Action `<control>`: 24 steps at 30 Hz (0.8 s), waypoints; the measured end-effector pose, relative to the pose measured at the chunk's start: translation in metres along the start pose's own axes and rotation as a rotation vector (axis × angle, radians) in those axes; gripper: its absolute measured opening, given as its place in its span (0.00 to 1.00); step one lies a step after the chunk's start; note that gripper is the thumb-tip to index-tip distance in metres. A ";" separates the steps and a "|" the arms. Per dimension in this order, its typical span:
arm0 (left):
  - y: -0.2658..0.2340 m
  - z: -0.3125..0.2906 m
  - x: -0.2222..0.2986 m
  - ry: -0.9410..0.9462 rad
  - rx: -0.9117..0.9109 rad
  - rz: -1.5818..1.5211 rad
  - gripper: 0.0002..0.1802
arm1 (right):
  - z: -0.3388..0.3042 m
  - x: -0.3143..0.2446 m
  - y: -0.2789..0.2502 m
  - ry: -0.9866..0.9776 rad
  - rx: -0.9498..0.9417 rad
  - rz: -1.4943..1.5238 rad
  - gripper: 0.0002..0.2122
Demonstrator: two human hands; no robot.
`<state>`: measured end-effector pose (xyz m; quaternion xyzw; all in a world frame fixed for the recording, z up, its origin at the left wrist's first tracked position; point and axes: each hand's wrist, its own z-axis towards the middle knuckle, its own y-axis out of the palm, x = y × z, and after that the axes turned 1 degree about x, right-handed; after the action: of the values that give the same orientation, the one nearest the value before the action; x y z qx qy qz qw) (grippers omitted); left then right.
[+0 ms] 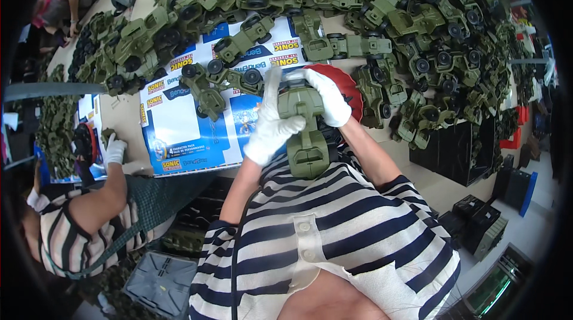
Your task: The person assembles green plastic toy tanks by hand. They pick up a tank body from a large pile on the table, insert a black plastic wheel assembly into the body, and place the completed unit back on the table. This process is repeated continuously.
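Note:
Close to my chest, an olive-green toy military vehicle (pixel 308 118) is held lengthwise between my two white-gloved hands. My left hand (pixel 270 128) grips its left side, thumb laid across the body and fingers reaching up along the far end. Curled over the far right corner is my right hand (pixel 327 94); its fingertips are partly hidden there. A dark wheel shows at the vehicle's near right side. Behind my right hand a red scalloped bowl (pixel 353 84) stands on the table, its contents mostly hidden.
Toy vehicles (pixel 412 22) lie heaped across the far and right table. Several more rest on a printed blue-and-white cardboard sheet (pixel 179 120). At left a co-worker's gloved hand (pixel 115 149) touches a small green part. A black crate (pixel 456 153) stands at right, a grey bin (pixel 161 281) lower left.

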<state>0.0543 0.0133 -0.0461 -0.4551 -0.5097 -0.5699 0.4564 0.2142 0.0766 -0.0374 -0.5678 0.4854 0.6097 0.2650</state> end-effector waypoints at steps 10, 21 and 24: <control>0.007 0.014 -0.004 0.333 0.106 0.321 0.35 | -0.030 0.005 0.021 -0.495 0.249 -0.495 0.16; 0.012 0.051 0.008 0.093 0.647 0.344 0.27 | -0.057 -0.015 -0.004 0.071 0.020 -0.271 0.40; 0.031 0.055 -0.005 0.224 0.287 0.471 0.38 | -0.083 0.005 -0.010 0.205 0.142 0.329 0.39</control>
<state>0.0881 0.0662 -0.0421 -0.4261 -0.4119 -0.4171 0.6891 0.2578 0.0048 -0.0351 -0.5200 0.6379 0.5478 0.1505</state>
